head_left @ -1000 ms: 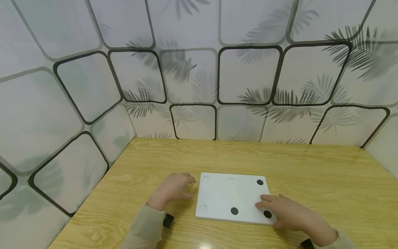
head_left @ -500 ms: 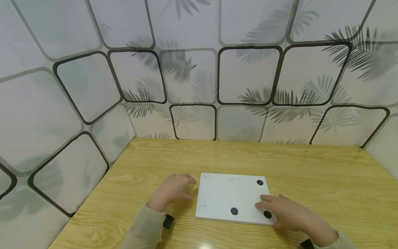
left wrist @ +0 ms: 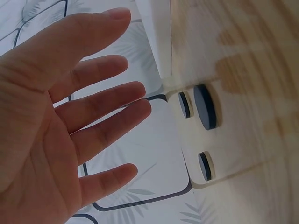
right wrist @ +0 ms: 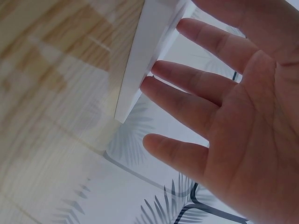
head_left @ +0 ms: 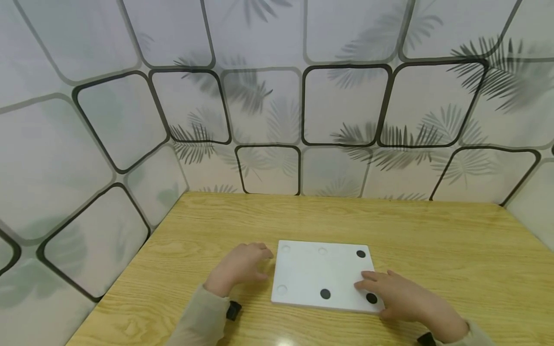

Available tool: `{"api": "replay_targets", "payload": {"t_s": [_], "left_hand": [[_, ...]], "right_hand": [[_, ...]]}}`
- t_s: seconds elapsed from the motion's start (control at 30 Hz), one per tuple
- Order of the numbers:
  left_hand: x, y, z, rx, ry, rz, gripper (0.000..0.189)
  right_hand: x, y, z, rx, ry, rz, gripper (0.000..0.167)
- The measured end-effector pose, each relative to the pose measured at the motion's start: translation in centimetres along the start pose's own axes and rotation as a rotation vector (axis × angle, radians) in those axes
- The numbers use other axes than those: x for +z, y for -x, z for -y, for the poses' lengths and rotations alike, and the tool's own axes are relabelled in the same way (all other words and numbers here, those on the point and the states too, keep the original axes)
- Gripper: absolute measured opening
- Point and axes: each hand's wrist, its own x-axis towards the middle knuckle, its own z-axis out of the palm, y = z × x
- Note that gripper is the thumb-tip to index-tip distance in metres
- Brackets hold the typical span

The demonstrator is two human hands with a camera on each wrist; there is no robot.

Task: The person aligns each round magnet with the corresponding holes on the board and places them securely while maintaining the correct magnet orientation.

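A white rectangular board [head_left: 322, 271] lies flat on the wooden table. Three round black discs sit in it along the right and front, and three shallow round recesses show bare. My left hand [head_left: 240, 266] hovers just left of the board, fingers spread and palm bare in the left wrist view. That same view has three more black discs, a larger-looking near one [left wrist: 205, 107] among them, lying on the wood; the head view does not show them. My right hand [head_left: 402, 295] lies over the board's right edge with fingers extended. Its fingertips overlap the white edge [right wrist: 140, 56] in the right wrist view.
The wooden table [head_left: 324, 216] runs back to a wall covering [head_left: 268, 105] patterned with rounded outlines and leaves, which also encloses the left side. Dark wrist devices [head_left: 233, 310] sit under the light sleeves [head_left: 196, 317].
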Motion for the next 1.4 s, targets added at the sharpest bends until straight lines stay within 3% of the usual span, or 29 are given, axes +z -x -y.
{"api": "replay_targets", "payload": {"t_s": [0.27,0.53,0.83,1.1,1.4], "left_hand": [[0.5,0.7,0.4,-0.005,-0.037,-0.003,0.039],[0.9,1.4,0.9,0.012,-0.057,-0.045,0.036],[0.6,1.5,1.2,-0.05,-0.024,0.03,0.041],[0.8,1.7,1.3,-0.07,-0.007,0.035,0.04],[0.7,1.7,1.3,-0.078,0.014,0.073,0.021]], "right_hand": [[0.0,-0.1,-0.1,0.002,-0.001,0.008,0.054],[0.0,-0.1,-0.1,-0.005,0.001,0.006,0.054],[-0.1,0.0,0.0,-0.033,0.011,-0.021,0.055],[0.0,-0.1,-0.2,-0.049,0.017,-0.025,0.055],[0.0,0.0,-0.1,-0.045,0.006,-0.019,0.055]]}}
